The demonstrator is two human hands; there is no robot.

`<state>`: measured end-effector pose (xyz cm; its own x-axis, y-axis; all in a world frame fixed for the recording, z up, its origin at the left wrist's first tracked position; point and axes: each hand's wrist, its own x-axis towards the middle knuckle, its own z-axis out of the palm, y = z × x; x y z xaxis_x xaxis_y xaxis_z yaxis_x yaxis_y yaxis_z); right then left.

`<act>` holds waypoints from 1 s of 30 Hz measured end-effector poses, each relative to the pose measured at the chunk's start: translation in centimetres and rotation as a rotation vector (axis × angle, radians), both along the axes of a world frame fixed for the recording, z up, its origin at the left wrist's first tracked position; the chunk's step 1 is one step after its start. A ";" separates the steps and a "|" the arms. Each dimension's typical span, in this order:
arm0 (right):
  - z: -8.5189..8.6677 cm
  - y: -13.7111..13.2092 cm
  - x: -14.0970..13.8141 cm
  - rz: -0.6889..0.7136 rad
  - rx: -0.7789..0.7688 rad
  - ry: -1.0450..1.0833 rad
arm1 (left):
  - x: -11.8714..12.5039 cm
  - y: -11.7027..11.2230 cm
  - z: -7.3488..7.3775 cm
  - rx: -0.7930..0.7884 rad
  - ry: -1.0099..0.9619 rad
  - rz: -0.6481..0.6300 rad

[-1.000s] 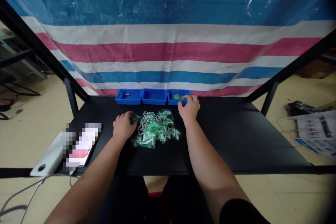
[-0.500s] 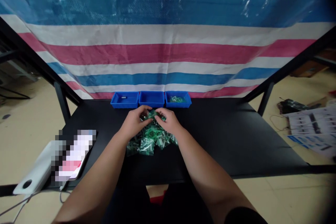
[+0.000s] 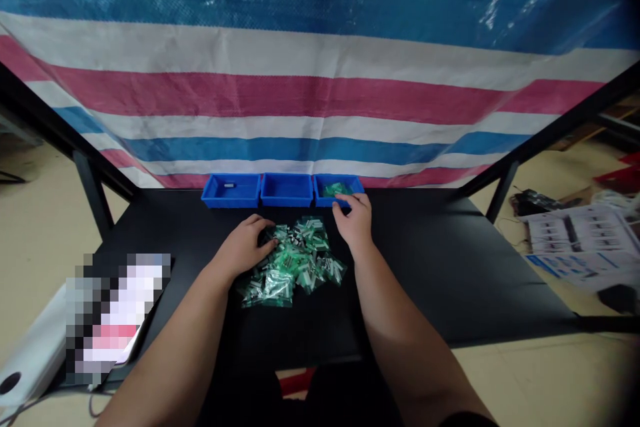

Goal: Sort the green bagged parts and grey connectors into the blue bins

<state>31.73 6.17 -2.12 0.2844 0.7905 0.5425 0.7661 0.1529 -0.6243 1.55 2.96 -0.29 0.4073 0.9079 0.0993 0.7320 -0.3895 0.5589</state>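
Observation:
A heap of small clear plastic packets with green markings [image 3: 293, 263] lies in the middle of the black table [image 3: 440, 280], with small metal parts visible inside them. My left hand [image 3: 244, 247] rests on the heap's left side, fingers among the packets. My right hand [image 3: 355, 220] reaches the front rim of the right blue plastic tray [image 3: 339, 191], fingertips just over it. That tray holds a few green packets [image 3: 334, 189]. The left blue tray [image 3: 231, 191] holds one small metal part [image 3: 229, 184], and the middle blue tray [image 3: 287, 190] shows nothing inside.
A pixelated phone [image 3: 117, 317] lies at the table's left, beside a white power bank [image 3: 30, 367]. A striped tarp [image 3: 310, 113] hangs behind the table. Printed sheets [image 3: 575, 247] lie on the floor at right.
My hands have parted from the top of the heap. The right hand has moved up to the right tray, and the left has moved to the heap's left side. The view has tilted slightly.

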 end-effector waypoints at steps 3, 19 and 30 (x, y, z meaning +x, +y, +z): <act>0.4 -0.5 -0.6 0.079 -0.007 -0.040 | 0.1 0.2 -0.2 0.013 -0.002 0.007; 1.8 -2.9 -4.7 0.865 -0.054 0.077 | 2.8 -1.1 0.5 0.030 -0.484 -0.044; -0.8 0.9 -0.3 0.022 0.122 0.554 | 3.1 -0.9 0.3 0.111 -0.380 -0.010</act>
